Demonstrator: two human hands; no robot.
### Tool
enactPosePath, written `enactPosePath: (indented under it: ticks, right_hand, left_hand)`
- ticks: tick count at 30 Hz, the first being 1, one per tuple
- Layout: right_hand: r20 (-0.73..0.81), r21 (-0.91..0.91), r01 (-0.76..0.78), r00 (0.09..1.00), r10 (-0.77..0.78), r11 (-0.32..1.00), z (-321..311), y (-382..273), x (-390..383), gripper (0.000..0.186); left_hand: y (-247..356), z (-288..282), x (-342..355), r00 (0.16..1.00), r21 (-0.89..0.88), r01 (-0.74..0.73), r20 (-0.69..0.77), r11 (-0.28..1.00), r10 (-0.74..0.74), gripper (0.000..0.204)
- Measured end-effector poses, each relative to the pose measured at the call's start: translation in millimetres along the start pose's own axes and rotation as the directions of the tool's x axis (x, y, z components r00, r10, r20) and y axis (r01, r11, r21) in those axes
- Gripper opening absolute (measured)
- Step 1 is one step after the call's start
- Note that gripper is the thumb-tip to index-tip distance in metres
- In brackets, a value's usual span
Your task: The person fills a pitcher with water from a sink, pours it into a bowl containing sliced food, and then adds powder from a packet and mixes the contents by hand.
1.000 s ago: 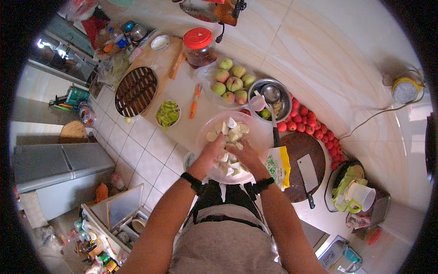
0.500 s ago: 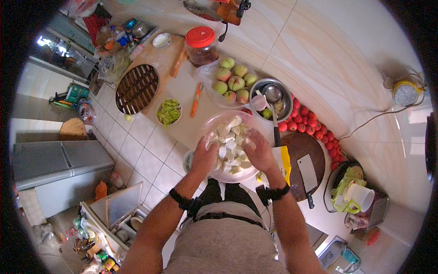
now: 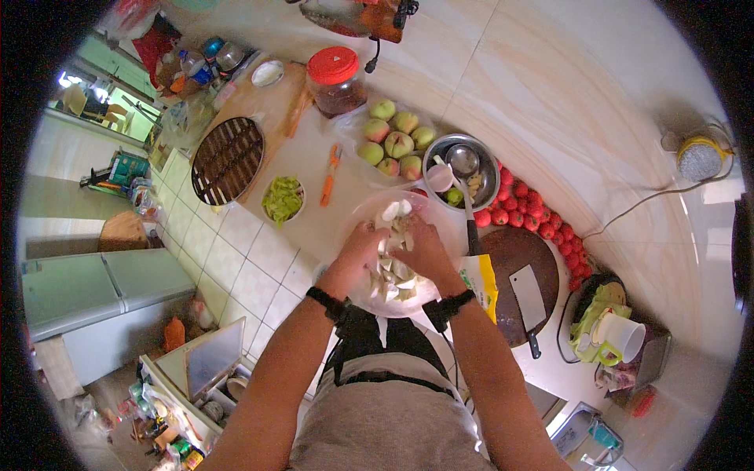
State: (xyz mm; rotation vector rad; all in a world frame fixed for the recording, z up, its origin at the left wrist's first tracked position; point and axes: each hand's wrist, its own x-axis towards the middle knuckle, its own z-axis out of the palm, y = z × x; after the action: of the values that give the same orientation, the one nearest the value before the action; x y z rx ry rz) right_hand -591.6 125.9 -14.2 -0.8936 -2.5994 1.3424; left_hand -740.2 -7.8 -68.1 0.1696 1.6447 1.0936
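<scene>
A translucent pinkish bowl (image 3: 360, 209) sits in front of my body, at the near edge of the counter. Inside lie whitish cut chunks (image 3: 393, 279), some with a powdery look; I cannot make out their kind. My left hand (image 3: 364, 245) reaches into the bowl from the left, fingers curled round some of the chunks. From the right, my right hand (image 3: 421, 250) is curled among the chunks too, close to the left. The fingertips of both hands are partly hidden in the heap.
A yellow-and-white packet (image 3: 483, 282) lies right of the bowl, beside a round chopping board (image 3: 510, 314) with a cleaver (image 3: 528, 298) on it. Beyond the bowl are a metal bowl with a ladle (image 3: 464, 161), peaches (image 3: 399, 144), red fruits (image 3: 542, 212), an orange-handled tool (image 3: 330, 177) and cut greens (image 3: 283, 200).
My hands have moved inward from the sides of the heap and closer together. The chunks have shifted, with some white pieces now toward the far side of the bowl. The view has shifted slightly.
</scene>
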Motion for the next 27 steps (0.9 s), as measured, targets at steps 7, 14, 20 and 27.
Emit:
enactPosePath:
  ticks: [7,14,20,27]
  right_hand:
    - [0.148,-0.049,0.232,0.964,-0.223,0.971,-28.4,15.0,-59.3,0.051]
    - [-0.029,-0.048,-0.126,0.992,0.125,0.991,-9.6,16.1,-57.1,0.074]
    - [-0.070,0.106,-0.099,0.992,0.106,0.989,35.1,16.1,-24.6,0.085]
    - [0.167,0.333,-0.142,0.982,0.090,0.932,11.3,14.5,-36.7,0.079]
  left_hand:
    - [9.4,-8.5,-77.0,0.971,0.260,-0.229,0.123,0.938,0.203,0.053]
    - [-23.8,4.4,-68.9,0.955,0.093,-0.138,-0.253,0.986,0.157,0.053]
    - [-12.0,5.2,-6.9,0.966,0.729,-0.187,0.014,0.659,0.259,0.054]
    - [19.0,0.0,-50.6,0.980,-0.200,-0.099,0.148,0.975,0.130,0.044]
